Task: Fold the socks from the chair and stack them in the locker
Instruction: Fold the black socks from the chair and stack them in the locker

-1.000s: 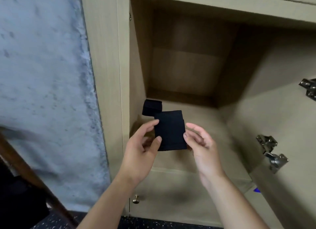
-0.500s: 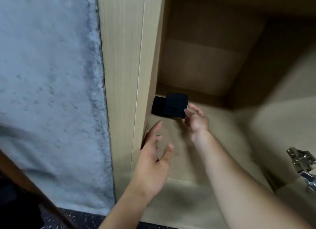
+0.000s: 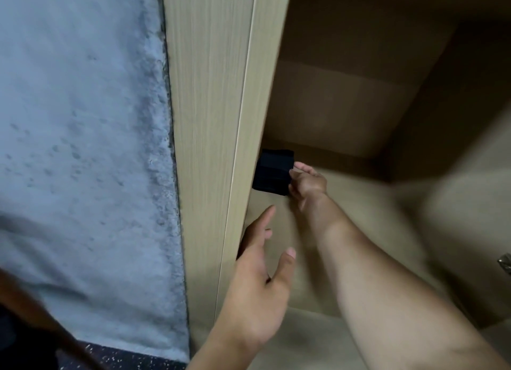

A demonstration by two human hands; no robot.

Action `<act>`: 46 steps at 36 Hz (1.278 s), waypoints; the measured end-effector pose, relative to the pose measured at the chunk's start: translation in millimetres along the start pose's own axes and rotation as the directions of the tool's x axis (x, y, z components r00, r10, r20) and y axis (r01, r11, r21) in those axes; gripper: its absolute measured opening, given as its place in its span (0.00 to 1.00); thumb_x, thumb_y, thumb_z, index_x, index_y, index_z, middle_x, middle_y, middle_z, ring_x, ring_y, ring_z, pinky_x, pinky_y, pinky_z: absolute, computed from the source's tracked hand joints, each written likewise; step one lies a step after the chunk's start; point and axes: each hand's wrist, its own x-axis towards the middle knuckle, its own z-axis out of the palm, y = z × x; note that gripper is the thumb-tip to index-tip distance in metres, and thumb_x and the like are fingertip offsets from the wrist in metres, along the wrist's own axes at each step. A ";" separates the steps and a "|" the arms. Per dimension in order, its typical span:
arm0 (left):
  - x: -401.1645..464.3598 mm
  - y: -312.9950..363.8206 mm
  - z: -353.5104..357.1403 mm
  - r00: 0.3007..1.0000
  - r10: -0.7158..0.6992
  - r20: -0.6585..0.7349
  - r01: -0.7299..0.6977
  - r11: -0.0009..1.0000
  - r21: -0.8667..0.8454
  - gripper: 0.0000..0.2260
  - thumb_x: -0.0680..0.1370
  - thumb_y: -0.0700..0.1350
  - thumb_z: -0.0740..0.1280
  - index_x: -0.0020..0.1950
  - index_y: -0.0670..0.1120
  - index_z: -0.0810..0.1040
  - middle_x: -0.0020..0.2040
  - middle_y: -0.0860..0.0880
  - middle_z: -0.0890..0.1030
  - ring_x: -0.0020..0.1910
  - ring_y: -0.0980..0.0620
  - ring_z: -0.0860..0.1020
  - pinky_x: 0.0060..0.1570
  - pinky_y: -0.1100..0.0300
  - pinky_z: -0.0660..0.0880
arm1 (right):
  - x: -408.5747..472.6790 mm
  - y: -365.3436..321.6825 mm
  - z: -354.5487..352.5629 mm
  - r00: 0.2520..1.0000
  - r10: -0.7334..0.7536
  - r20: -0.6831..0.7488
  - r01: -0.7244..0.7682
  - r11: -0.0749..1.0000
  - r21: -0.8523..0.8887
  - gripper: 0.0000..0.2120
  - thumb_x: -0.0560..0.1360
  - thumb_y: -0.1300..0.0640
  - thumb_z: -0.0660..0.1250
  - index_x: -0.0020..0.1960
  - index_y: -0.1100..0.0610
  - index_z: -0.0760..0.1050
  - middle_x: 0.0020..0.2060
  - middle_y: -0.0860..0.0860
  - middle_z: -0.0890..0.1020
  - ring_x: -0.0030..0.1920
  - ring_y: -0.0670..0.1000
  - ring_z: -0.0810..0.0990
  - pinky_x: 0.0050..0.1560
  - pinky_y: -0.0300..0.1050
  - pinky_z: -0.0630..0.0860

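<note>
Head view: you are looking into the light wooden locker (image 3: 210, 120).
Socks: the folded black socks (image 3: 273, 173) sit on the locker floor, against its left wall near the back.
Right hand (image 3: 307, 181): your fingers curl onto the socks' right edge, seemingly pinching it.
Left hand (image 3: 257, 289): open, fingers spread, holding nothing, near the locker's front edge.
</note>
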 end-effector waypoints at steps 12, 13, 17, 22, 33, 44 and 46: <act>-1.4 -0.8 0.0 1.000 -0.011 0.005 0.011 1.000 -0.024 0.28 0.83 0.44 0.66 0.78 0.65 0.62 0.66 0.70 0.70 0.69 0.72 0.66 0.61 0.83 0.60 | 26.4 22.0 -8.7 0.985 -0.144 -0.100 0.116 0.962 -0.246 0.04 0.73 0.58 0.77 0.43 0.51 0.84 0.45 0.48 0.87 0.49 0.51 0.86 0.62 0.51 0.81; -1.2 -0.9 0.1 1.000 -0.013 0.005 0.013 1.000 -0.024 0.28 0.83 0.45 0.66 0.78 0.65 0.62 0.66 0.71 0.71 0.69 0.72 0.67 0.62 0.82 0.60 | 27.4 23.2 -9.8 0.985 -0.142 -0.099 0.114 0.961 -0.251 0.03 0.74 0.58 0.77 0.46 0.51 0.85 0.47 0.48 0.87 0.50 0.51 0.86 0.62 0.52 0.81; 0.0 -0.3 0.0 1.000 -0.011 0.004 0.011 1.000 -0.023 0.28 0.82 0.44 0.66 0.77 0.65 0.62 0.63 0.77 0.70 0.69 0.71 0.67 0.62 0.82 0.60 | 16.1 19.3 -7.9 0.991 -0.131 0.001 0.128 0.960 -0.249 0.13 0.79 0.60 0.72 0.63 0.57 0.82 0.58 0.52 0.84 0.59 0.52 0.82 0.69 0.49 0.76; 0.1 1.5 0.1 1.000 -0.009 -0.009 0.009 1.000 -0.023 0.28 0.82 0.43 0.67 0.77 0.64 0.63 0.65 0.75 0.70 0.68 0.72 0.68 0.60 0.83 0.60 | 10.5 18.5 -5.5 0.983 -0.155 0.098 0.177 0.946 -0.271 0.18 0.80 0.62 0.71 0.69 0.61 0.77 0.59 0.52 0.82 0.59 0.50 0.79 0.69 0.42 0.72; 0.5 1.5 0.7 1.000 0.003 -0.014 -0.003 1.000 -0.015 0.28 0.82 0.43 0.67 0.78 0.63 0.63 0.69 0.69 0.70 0.68 0.72 0.68 0.60 0.83 0.60 | 13.5 25.0 -10.4 0.984 -0.147 0.096 0.167 0.956 -0.242 0.06 0.79 0.58 0.72 0.56 0.56 0.83 0.54 0.53 0.85 0.57 0.53 0.83 0.68 0.52 0.76; -2.5 5.5 -2.2 1.000 0.010 0.013 -0.010 1.000 -0.020 0.27 0.83 0.43 0.67 0.77 0.62 0.63 0.68 0.70 0.69 0.68 0.72 0.67 0.69 0.76 0.62 | -25.5 22.8 -37.7 0.976 -0.164 0.147 0.182 0.976 -0.123 0.15 0.81 0.65 0.68 0.67 0.61 0.75 0.56 0.57 0.85 0.59 0.55 0.84 0.68 0.51 0.77; -6.2 8.1 -4.2 1.000 0.015 0.025 -0.015 1.000 -0.005 0.27 0.83 0.44 0.67 0.78 0.60 0.62 0.70 0.66 0.70 0.68 0.71 0.67 0.68 0.77 0.62 | -46.9 19.3 -45.5 0.966 -0.193 0.169 0.215 0.969 -0.119 0.15 0.80 0.65 0.68 0.66 0.60 0.76 0.55 0.56 0.85 0.59 0.55 0.84 0.68 0.49 0.76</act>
